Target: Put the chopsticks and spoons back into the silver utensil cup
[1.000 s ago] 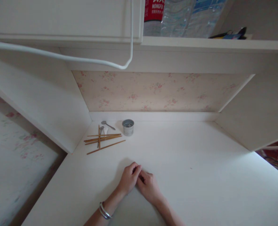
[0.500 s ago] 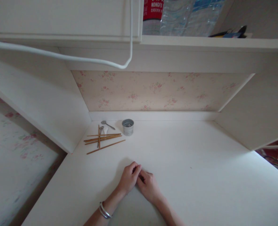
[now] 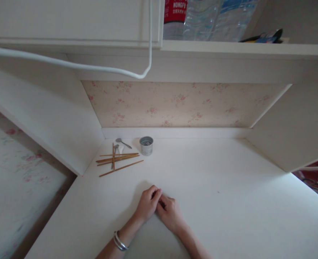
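Note:
My left hand (image 3: 148,202) and my right hand (image 3: 171,213) rest on the white tabletop with loosely curled fingers, touching each other at the knuckles and thumbs. Both are closed, and nothing shows in either one. Beyond them to the left lie several brown wooden chopsticks (image 3: 121,168) in a loose, crossed pile. A metal spoon (image 3: 125,144) lies behind the pile. Another metal spoon (image 3: 116,147) and a white spoon (image 3: 120,149) are partly covered by the chopsticks. To the right of these a grey metal utensil holder (image 3: 146,148) with small holes stands upright.
A white cable (image 3: 94,67) hangs across the upper left, in front of the cabinet (image 3: 67,21). Plastic bottles (image 3: 202,21) stand on the open shelf above. White side panels (image 3: 290,118) and a flowered back wall (image 3: 172,104) enclose the tabletop (image 3: 242,216).

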`<state>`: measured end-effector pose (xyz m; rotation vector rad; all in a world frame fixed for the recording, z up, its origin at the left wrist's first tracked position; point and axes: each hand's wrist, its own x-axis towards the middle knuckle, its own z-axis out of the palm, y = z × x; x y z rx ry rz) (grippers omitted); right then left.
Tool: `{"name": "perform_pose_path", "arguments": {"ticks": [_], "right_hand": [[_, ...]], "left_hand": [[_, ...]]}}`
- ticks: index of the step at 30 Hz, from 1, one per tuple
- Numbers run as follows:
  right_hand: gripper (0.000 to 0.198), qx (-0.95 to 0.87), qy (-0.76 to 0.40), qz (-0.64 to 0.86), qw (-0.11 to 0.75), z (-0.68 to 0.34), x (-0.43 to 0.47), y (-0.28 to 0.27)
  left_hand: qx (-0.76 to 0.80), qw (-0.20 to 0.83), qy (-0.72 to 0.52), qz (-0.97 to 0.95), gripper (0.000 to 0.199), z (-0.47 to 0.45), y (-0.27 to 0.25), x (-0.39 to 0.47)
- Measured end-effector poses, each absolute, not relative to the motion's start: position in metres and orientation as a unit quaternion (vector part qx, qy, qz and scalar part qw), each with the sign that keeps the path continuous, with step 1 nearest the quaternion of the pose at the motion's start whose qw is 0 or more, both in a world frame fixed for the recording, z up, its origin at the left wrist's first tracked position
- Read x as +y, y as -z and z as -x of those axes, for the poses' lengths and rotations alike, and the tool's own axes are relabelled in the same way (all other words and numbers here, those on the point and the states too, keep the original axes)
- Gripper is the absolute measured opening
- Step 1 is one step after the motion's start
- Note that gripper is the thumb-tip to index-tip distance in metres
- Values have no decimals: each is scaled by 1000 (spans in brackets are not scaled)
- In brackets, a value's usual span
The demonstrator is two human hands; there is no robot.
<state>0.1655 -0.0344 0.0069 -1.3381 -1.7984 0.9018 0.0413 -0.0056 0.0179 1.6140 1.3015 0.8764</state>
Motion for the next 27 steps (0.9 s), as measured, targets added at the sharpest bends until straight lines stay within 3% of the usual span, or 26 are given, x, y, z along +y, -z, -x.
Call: {"name": "perform_pose_path", "arguments": {"ticks": [27], "right_hand": [[13, -698, -353, 513, 353, -166, -34, -8]], "left_hand": [[516, 442, -352, -644, 34, -41, -15, -6]]}}
